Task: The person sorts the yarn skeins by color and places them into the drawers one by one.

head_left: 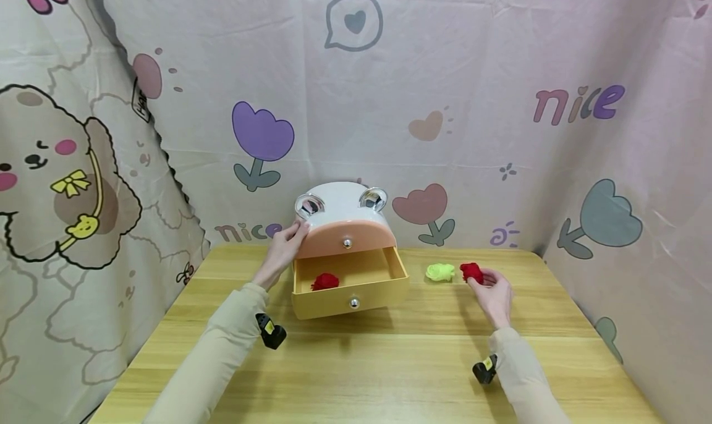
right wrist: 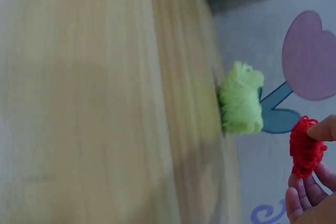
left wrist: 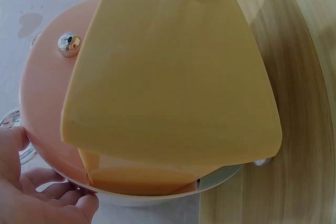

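Observation:
A small two-drawer box (head_left: 345, 204) with a white domed top and two silver eye-like rings stands at the back of the table. Its pink upper drawer (head_left: 328, 240) is closed, while the yellow lower drawer (head_left: 325, 305) is pulled out. Inside that drawer lies a red yarn bundle (head_left: 325, 281). My left hand (head_left: 285, 248) holds the box's left side, thumb near the front rim and fingers curled along the edge. Between thumb and fingers, my right hand (head_left: 494, 294) pinches another red yarn bundle (right wrist: 306, 148). Beside it is a yellow-green yarn bundle (head_left: 440, 272) on the table.
The wooden table (head_left: 345, 374) reaches back to a patterned cloth (head_left: 356, 102) hanging behind the box. More cloth hangs along both sides. Small black devices (head_left: 271, 331) are worn at both wrists.

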Available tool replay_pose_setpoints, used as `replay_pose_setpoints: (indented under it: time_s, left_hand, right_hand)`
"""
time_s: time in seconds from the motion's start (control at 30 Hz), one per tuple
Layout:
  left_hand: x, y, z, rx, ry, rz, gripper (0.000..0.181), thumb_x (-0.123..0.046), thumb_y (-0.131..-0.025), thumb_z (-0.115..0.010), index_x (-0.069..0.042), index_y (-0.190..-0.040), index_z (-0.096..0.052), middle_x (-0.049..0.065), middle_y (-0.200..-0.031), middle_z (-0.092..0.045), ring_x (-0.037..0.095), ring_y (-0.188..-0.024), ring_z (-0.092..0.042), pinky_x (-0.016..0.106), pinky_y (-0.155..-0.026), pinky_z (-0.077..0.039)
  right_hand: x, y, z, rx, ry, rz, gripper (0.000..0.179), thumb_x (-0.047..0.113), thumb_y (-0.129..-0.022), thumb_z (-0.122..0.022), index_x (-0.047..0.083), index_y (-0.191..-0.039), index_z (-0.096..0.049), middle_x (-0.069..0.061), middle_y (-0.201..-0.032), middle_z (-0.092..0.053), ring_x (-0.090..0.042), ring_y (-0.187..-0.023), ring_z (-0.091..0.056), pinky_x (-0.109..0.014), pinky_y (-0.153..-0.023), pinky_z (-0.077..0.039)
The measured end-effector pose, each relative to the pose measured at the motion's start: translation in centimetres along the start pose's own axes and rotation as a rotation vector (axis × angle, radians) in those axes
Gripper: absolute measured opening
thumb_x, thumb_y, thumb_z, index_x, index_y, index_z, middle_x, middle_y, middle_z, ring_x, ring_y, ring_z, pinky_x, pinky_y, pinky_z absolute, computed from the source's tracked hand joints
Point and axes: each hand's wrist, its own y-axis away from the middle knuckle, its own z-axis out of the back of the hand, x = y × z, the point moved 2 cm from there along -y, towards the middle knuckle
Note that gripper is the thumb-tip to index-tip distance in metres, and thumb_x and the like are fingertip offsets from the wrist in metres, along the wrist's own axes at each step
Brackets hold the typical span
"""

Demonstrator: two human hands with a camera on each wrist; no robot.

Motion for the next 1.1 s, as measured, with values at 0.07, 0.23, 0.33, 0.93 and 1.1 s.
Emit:
replay_pose_setpoints:
  time_s: [0.07, 0.23, 0.33, 0.93, 1.1]
  left_hand:
    - [0.0, 0.0, 0.0, 0.001, 0.000, 0.001, 0.067, -0.048, -0.106, -0.044, -0.007, -0.157, -0.030, 0.010, -0.166, -0.024, 0.034, -0.155, -0.023, 0.048, -0.127, -0.025]
    - [0.0, 0.0, 0.0, -0.002, -0.002, -0.002, 0.066, -0.047, -0.106, -0.044, -0.007, -0.157, -0.030, 0.011, -0.166, -0.025, 0.034, -0.155, -0.024, 0.048, -0.127, -0.025]
    - [0.0, 0.0, 0.0, -0.005, 0.001, -0.004, 0.066, -0.047, -0.106, -0.044, -0.007, -0.157, -0.031, 0.011, -0.166, -0.025, 0.034, -0.155, -0.023, 0.048, -0.127, -0.025]
    - [0.1, -0.1, 0.0, -0.009, 0.006, -0.001, 0.066, -0.048, -0.106, -0.044, -0.008, -0.157, -0.030, 0.009, -0.166, -0.025, 0.033, -0.155, -0.024, 0.047, -0.127, -0.025]
    - [0.1, -0.1, -0.1, -0.004, 0.002, -0.002, 0.066, -0.047, -0.106, -0.044, -0.008, -0.157, -0.030, 0.009, -0.166, -0.024, 0.033, -0.155, -0.023, 0.047, -0.127, -0.024]
  right_hand:
    - [0.4, 0.2, 0.0, 0.006, -0.003, 0.012, 0.038, 0.016, -0.087, -0.074, -0.002, -0.119, -0.068, -0.026, -0.112, -0.071, 0.002, -0.081, -0.055, -0.002, -0.065, -0.039]
    - [1.5, 0.8, -0.1, 0.022, -0.024, 0.044, 0.038, 0.015, -0.087, -0.074, -0.004, -0.120, -0.067, -0.028, -0.112, -0.071, 0.008, -0.077, -0.052, -0.001, -0.065, -0.040]
    - [2.2, 1.2, -0.1, 0.032, -0.062, 0.050, 0.039, 0.013, -0.087, -0.074, -0.005, -0.120, -0.067, -0.028, -0.113, -0.070, 0.012, -0.076, -0.051, -0.001, -0.066, -0.042]
    - [6.8, 3.2, -0.3, 0.066, -0.246, 0.128, 0.035, 0.004, -0.085, -0.077, -0.005, -0.118, -0.069, -0.028, -0.114, -0.070, 0.009, -0.079, -0.058, -0.003, -0.072, -0.048]
    - [7.9, 3.7, -0.4, 0.095, -0.293, 0.137, 0.037, 0.003, -0.083, -0.079, -0.006, -0.118, -0.069, -0.028, -0.115, -0.070, 0.007, -0.080, -0.058, -0.005, -0.074, -0.049]
